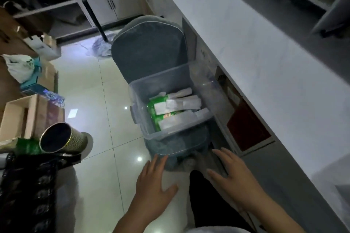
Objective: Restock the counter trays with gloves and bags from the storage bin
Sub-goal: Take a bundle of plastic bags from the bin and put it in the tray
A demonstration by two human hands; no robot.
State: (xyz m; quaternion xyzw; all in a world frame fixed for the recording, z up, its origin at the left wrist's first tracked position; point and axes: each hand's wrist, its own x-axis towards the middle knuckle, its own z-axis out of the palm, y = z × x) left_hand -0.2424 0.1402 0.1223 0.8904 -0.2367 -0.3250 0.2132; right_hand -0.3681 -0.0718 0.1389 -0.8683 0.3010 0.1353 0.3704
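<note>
Head view — clear plastic storage bin [170, 89] holds white and green packets [176, 108]; left hand [153, 181] and right hand [233, 178], fingers spread, grasp nothing — restocking looks barely begun.

A clear, colourless storage bin [170, 89] is seen on a grey-blue cushioned chair [149, 51]. White packets [181, 103] and a green pack [154, 108] with a red-and-yellow label are seen inside it. The floor tiles [91, 89] are glossy cream. The counter [246, 47] at right is white, with a red panel [248, 128] below. A gold mesh-patterned cup [62, 138] is seen at near left.
</note>
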